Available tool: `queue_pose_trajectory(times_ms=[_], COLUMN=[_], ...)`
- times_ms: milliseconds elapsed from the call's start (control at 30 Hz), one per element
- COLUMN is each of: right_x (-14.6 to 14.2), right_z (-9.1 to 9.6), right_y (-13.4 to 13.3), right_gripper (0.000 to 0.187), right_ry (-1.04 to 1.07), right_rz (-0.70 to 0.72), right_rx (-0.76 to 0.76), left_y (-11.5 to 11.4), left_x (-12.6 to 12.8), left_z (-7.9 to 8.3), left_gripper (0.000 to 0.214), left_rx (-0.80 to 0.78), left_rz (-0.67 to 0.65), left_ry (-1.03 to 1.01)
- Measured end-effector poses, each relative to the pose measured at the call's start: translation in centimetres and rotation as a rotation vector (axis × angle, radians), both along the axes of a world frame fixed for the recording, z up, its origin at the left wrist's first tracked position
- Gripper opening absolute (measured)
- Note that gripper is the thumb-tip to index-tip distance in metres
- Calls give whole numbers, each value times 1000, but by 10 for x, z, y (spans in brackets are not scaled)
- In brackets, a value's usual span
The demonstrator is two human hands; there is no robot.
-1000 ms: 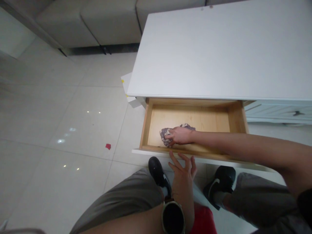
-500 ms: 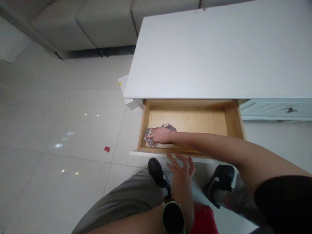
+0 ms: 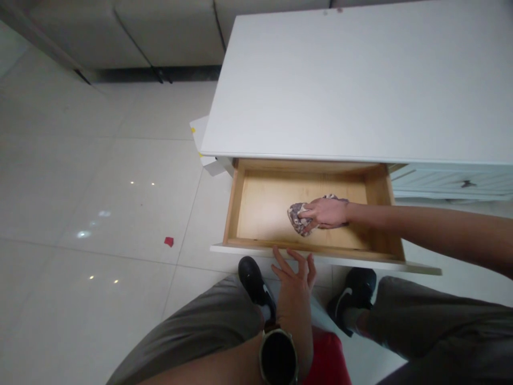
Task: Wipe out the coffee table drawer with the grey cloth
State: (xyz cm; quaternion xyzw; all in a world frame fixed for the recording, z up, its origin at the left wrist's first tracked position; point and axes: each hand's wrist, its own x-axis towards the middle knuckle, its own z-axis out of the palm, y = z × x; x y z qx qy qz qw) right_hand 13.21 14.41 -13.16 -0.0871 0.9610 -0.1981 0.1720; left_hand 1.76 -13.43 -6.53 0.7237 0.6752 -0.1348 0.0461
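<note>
My R hand (image 3: 327,212) grips a patterned cloth (image 3: 295,216) on btm of the pulled-out drawer (image 3: 262,200); L hand (image 3: 295,278), fingers spread, is at drawer front (image 3: 360,261), w/ watch (image 3: 278,357) on wrist.

A cloth (image 3: 296,215) lies in the drawer (image 3: 260,203) there, the sofa (image 3: 176,37) stands behind the cabinet (image 3: 352,85), and a box (image 3: 215,168) sits by the cabinet's left end.

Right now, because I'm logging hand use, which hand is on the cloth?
The right hand, in the open drawer, holds the patterned cloth; the left hand, with a watch, is at the drawer's front edge.
</note>
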Motion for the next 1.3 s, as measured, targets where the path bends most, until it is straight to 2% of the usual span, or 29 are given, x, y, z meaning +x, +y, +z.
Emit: queue_pose_trajectory(times_ms=[67,133,300,333,433,500,567,633,700,767,800,867,933,1033,1133,1300], right_x=[0,-16,-100,-120,-164,-174,-164,-135,-93,-48,-28,5,21,16,-14,-73], right_z=[0,-2,-11,-13,-17,-17,-16,-14,-14,-14,-13,-13,-12,-10,-9,-14], right_y=[-3,-14,-53,-59,-69,-68,-58,-40,-18,2,8,13,7,-12,-28,-44], right_gripper=[40,40,45,45,47,46,44,42,42,42,41,42,44,46,46,39], right_ry=[21,45,81,96,140,159,163,152,122,87,68,50,38,23,32,136], right_rz=[-12,-86,-476,-515,-524,-510,-508,-561,-713,-933,-999,-1039,-999,-859,-716,-342], right_rx=[-3,32,164,169,159,143,135,154,212,307,339,380,390,333,261,167], left_y=[0,-1,1,1,4,7,8,9,8,5,4,2,0,-2,-3,-7], left_x=[1,0,-4,-4,-2,-1,-1,-3,-5,-7,-7,-7,-5,-3,-6,-10], left_z=[0,3,11,12,13,14,16,18,19,19,18,15,13,9,10,12], left_gripper=[62,61,59,59,58,56,55,57,59,61,61,62,64,70,70,63], left_rx=[4,21,-17,-33,-78,-103,-115,-111,-90,-57,-40,-14,-1,3,31,90], left_rz=[13,-1,23,27,25,22,18,17,20,25,25,20,21,52,13,-27], left_ry=[21,16,-32,-33,-26,-23,-20,-21,-29,-45,-53,-58,-31,28,31,25])
